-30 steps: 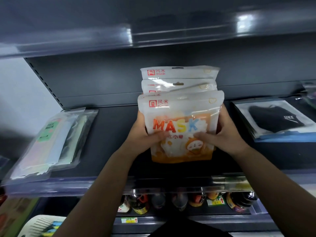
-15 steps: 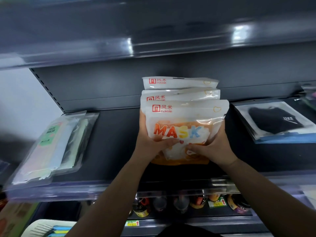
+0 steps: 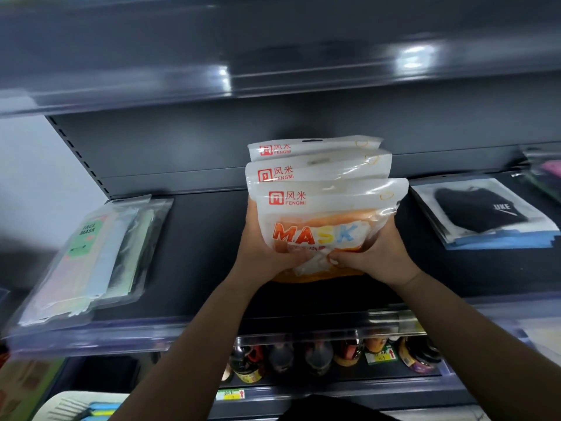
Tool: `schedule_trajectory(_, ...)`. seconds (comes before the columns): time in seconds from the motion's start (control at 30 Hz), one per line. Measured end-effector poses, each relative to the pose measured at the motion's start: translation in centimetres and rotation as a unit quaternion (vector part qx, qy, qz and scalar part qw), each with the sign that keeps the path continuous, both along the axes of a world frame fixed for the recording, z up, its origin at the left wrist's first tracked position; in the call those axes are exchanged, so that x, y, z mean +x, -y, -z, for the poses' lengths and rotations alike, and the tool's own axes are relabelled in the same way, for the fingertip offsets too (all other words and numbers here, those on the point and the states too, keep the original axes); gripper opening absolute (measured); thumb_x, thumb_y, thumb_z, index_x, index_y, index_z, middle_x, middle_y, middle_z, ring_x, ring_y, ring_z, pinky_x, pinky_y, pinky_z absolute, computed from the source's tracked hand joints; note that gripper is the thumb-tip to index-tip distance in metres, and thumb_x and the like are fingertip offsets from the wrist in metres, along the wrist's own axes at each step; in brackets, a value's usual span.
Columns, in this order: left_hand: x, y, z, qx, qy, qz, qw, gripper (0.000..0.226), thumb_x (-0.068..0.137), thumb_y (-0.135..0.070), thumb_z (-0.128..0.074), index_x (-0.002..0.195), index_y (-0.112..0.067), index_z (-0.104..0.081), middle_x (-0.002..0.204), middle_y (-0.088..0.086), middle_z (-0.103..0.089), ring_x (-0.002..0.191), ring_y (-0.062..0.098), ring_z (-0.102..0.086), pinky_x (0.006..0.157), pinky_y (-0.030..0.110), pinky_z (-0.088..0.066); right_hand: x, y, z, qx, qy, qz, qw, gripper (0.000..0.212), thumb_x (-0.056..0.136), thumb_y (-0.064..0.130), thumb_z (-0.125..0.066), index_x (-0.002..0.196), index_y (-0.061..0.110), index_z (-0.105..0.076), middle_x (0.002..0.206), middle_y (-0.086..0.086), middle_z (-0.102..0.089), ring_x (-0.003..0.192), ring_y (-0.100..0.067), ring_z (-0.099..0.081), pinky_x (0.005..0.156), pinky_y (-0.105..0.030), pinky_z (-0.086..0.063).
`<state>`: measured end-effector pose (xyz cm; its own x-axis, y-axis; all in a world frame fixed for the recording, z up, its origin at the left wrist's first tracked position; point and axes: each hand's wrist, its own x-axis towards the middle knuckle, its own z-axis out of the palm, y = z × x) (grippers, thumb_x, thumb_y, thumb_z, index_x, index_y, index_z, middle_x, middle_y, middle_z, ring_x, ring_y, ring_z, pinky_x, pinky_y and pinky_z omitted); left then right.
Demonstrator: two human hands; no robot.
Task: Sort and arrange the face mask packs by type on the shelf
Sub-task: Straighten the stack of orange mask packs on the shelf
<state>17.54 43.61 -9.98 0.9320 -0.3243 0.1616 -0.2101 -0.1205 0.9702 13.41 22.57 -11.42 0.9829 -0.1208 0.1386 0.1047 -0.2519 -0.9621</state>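
Both hands hold a bunch of white and orange mask packs point(image 3: 321, 208) over the middle of the dark shelf point(image 3: 206, 253). The left hand point(image 3: 267, 253) wraps its fingers around the left side of the bunch, and the right hand point(image 3: 376, 253) wraps around the right side, with the fingertips close together on the front pack. A pile of clear mask packs point(image 3: 100, 256) lies at the left end of the shelf, and the black mask packs point(image 3: 482, 214) lie at the right end.
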Motion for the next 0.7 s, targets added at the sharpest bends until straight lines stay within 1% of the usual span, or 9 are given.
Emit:
schedule_trajectory(0.07,0.1,-0.2,0.0,0.003,-0.009,0.001,1.000,0.097,0.052,-0.004,-0.089,0.132,-0.002,-0.035,0.119,0.006,-0.060,0.104,0.005,-0.064,0.074,0.016,-0.054,-0.5,-0.1,0.0,-0.003,0.001,0.009,1.000,0.083,0.056,-0.011,-0.083,0.129,-0.008,-0.042,0.115,-0.013,-0.063,0.098,-0.003,-0.066,0.073,-0.012,-0.052)
schedule_trajectory(0.17,0.1,-0.6,0.1,0.027,-0.034,0.039,0.998,0.094,0.055,0.000,-0.085,0.134,0.000,-0.033,0.115,0.002,-0.061,0.100,-0.001,-0.064,0.072,0.015,-0.053,-1.1,-0.3,-0.4,-0.007,-0.006,0.015,1.000,0.083,0.057,-0.012,-0.083,0.130,-0.005,-0.043,0.105,-0.005,-0.067,0.083,0.012,-0.064,0.064,-0.005,-0.049)
schedule_trajectory(0.23,0.3,-0.7,0.1,0.036,-0.051,0.050,0.997,0.093,0.057,0.002,-0.084,0.135,-0.002,-0.033,0.113,-0.002,-0.062,0.096,-0.006,-0.064,0.071,0.013,-0.052,-1.1,-0.2,-1.0,-0.012,-0.023,0.009,1.000,0.083,0.056,-0.009,-0.084,0.128,-0.001,-0.045,0.098,0.005,-0.071,0.083,0.010,-0.065,0.064,-0.006,-0.049)
schedule_trajectory(0.27,0.3,-0.7,0.0,0.033,-0.058,0.047,0.997,0.094,0.056,0.001,-0.084,0.135,-0.004,-0.032,0.113,-0.002,-0.061,0.094,-0.007,-0.064,0.070,0.012,-0.052,-1.0,-0.2,-1.3,-0.010,-0.030,0.005,0.999,0.086,0.054,-0.007,-0.086,0.129,0.000,-0.045,0.102,0.006,-0.070,0.089,0.005,-0.066,0.068,-0.009,-0.051)
schedule_trajectory(0.37,0.9,-0.5,0.3,0.033,-0.078,0.050,0.995,0.106,0.048,-0.011,-0.086,0.139,-0.007,-0.030,0.119,0.002,-0.061,0.098,0.002,-0.065,0.068,0.015,-0.053,-0.8,-0.1,-1.4,-0.009,-0.038,-0.009,0.999,0.094,0.052,-0.004,-0.087,0.133,0.002,-0.040,0.117,-0.003,-0.064,0.102,-0.003,-0.065,0.076,-0.014,-0.053)
schedule_trajectory(0.47,1.2,-0.7,0.3,0.060,-0.088,0.088,0.990,0.107,0.051,-0.001,-0.088,0.141,-0.006,-0.030,0.120,0.001,-0.061,0.097,0.001,-0.065,0.067,0.014,-0.053,-1.0,-0.2,-1.2,0.014,-0.040,-0.024,0.999,0.092,0.056,-0.011,-0.082,0.135,0.000,-0.037,0.120,-0.006,-0.062,0.104,-0.005,-0.065,0.076,-0.015,-0.053)
schedule_trajectory(0.53,0.8,-0.8,0.1,0.063,-0.085,0.086,0.991,0.105,0.053,0.005,-0.087,0.140,-0.007,-0.031,0.116,-0.001,-0.062,0.095,-0.002,-0.065,0.066,0.013,-0.053,-1.4,-0.4,-1.3,0.027,-0.035,-0.019,0.999,0.091,0.058,-0.013,-0.081,0.136,0.002,-0.036,0.119,-0.004,-0.062,0.103,-0.004,-0.065,0.075,-0.015,-0.053)
schedule_trajectory(0.67,-0.1,-0.6,0.2,0.046,-0.062,0.047,0.996,0.106,0.052,0.003,-0.088,0.140,-0.011,-0.030,0.119,0.001,-0.062,0.105,0.011,-0.064,0.068,0.015,-0.054,-2.1,-0.8,-2.0,0.030,-0.001,-0.008,1.000,0.086,0.058,-0.016,-0.080,0.132,0.003,-0.039,0.109,0.004,-0.062,0.092,0.008,-0.064,0.070,-0.009,-0.050)
schedule_trajectory(0.7,-0.3,-0.5,0.1,0.031,-0.059,0.043,0.997,0.105,0.052,0.005,-0.087,0.139,-0.011,-0.030,0.119,0.002,-0.061,0.105,0.011,-0.064,0.069,0.016,-0.054,-2.3,-0.8,-2.4,0.034,0.012,-0.008,0.999,0.088,0.058,-0.017,-0.079,0.132,0.006,-0.037,0.110,0.004,-0.061,0.093,0.009,-0.063,0.070,-0.008,-0.050)
